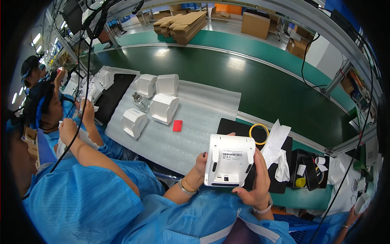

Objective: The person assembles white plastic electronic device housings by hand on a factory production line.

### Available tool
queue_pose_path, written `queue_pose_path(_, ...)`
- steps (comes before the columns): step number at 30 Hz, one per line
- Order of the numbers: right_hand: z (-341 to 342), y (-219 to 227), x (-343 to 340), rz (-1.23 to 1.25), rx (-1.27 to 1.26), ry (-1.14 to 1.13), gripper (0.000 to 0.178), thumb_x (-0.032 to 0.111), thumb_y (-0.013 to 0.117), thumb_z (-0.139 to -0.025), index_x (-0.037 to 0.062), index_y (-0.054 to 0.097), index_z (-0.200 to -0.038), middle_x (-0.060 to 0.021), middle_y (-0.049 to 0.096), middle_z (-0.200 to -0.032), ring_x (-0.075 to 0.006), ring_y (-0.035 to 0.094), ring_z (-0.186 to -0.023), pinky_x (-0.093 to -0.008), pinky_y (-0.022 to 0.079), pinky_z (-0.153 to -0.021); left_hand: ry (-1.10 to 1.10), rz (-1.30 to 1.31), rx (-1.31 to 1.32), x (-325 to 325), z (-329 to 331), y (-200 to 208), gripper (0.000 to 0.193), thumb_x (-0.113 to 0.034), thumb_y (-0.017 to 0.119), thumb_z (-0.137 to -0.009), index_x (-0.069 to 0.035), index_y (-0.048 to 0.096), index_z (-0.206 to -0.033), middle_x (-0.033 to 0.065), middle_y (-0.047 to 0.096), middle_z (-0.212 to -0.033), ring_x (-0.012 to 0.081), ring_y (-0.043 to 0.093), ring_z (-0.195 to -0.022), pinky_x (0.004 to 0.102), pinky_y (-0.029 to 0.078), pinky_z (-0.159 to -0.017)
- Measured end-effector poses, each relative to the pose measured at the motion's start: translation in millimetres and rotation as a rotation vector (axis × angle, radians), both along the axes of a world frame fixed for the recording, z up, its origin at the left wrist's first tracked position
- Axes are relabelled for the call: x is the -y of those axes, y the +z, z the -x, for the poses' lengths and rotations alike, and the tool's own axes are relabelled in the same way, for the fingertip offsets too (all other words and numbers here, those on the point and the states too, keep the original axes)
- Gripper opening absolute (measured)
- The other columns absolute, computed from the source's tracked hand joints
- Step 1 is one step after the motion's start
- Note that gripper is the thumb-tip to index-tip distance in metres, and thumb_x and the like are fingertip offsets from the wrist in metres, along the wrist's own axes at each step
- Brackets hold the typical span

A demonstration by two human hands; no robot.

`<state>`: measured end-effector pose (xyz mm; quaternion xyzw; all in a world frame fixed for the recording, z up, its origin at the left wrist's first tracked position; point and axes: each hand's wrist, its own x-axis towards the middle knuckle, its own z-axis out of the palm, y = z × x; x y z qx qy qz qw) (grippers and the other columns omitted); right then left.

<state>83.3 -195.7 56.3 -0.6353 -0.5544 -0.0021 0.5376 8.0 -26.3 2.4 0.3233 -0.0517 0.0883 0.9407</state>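
Observation:
Before me I hold a white plastic device with its underside up. A printed label, dark rubber strips and small ports show on that face. My left hand closes on its left edge, with one fingertip showing over the top edge. On the other side, my right hand grips the right edge, its thumb near the bottom corner. Beneath the device lies a black mat, partly hidden. Close to my right hand are a roll of yellow tape and a crumpled white cloth.
Several similar white devices stand on a foam sheet with a clear glass bottle and a red square. A black box of small items sits right. Co-workers in blue sit left; one's arm reaches near. Black cables hang down.

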Motion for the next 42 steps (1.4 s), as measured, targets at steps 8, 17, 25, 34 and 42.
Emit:
queue_pose_path(8, -0.9, 1.4, 3.8, 0.028, 0.081, -0.012, 0.097, 0.052, 0.069, -0.076, -0.0076, 0.027, -0.140, -0.0335, 0.031, -0.139, -0.0471, 0.033, -0.129, -0.0488, 0.030, -0.105, -0.056, 0.128, -0.221, 7.2, 6.8, -17.7, 0.099, -0.071, 0.053, -0.071, -0.013, 0.023, -0.146, 0.0234, 0.030, -0.144, 0.0445, 0.038, -0.127, 0.0602, 0.039, -0.098)
queue_pose_path(17, -3.3, 3.6, 5.8, 0.032, 0.079, -0.015, 0.099, 0.051, 0.069, -0.076, -0.0070, 0.023, -0.141, -0.0335, 0.027, -0.141, -0.0471, 0.032, -0.130, -0.0482, 0.029, -0.105, -0.099, 0.066, -0.163, 15.0, 4.2, -2.4, 0.099, -0.076, 0.047, -0.072, -0.016, 0.020, -0.146, 0.0229, 0.028, -0.145, 0.0474, 0.037, -0.126, 0.0682, 0.037, -0.093)
queue_pose_path(25, -1.7, 2.4, 7.9, 0.021, 0.100, -0.019, 0.101, 0.049, 0.071, -0.075, -0.0068, 0.022, -0.142, -0.0344, 0.027, -0.141, -0.0472, 0.031, -0.131, -0.0483, 0.028, -0.106, -0.068, 0.065, -0.170, 15.3, 6.6, -20.4, 0.100, -0.078, 0.045, -0.071, -0.018, 0.019, -0.147, 0.0231, 0.028, -0.145, 0.0471, 0.036, -0.127, 0.0667, 0.038, -0.093)
queue_pose_path(34, 6.2, 1.9, 10.0, 0.069, 0.084, 0.010, 0.104, 0.025, 0.081, -0.068, -0.0026, 0.016, -0.144, -0.0334, 0.025, -0.143, -0.0487, 0.026, -0.133, -0.0503, 0.025, -0.108, -0.312, 0.761, 0.068, -12.6, -25.7, -23.0, 0.072, -0.056, 0.035, -0.093, -0.002, 0.032, -0.141, 0.0241, 0.048, -0.132, 0.0323, 0.050, -0.122, 0.0427, 0.046, -0.096)
queue_pose_path(42, 6.4, 2.9, 6.1, 0.078, 0.085, 0.058, 0.101, 0.014, 0.079, -0.068, 0.0012, 0.015, -0.145, -0.0322, 0.023, -0.145, -0.0471, 0.026, -0.134, -0.0515, 0.026, -0.108, -0.241, 0.444, -0.134, -16.9, -34.8, -23.1, 0.072, -0.054, 0.034, -0.094, 0.010, 0.041, -0.125, 0.0272, 0.056, -0.116, 0.0333, 0.059, -0.106, 0.0417, 0.053, -0.085)
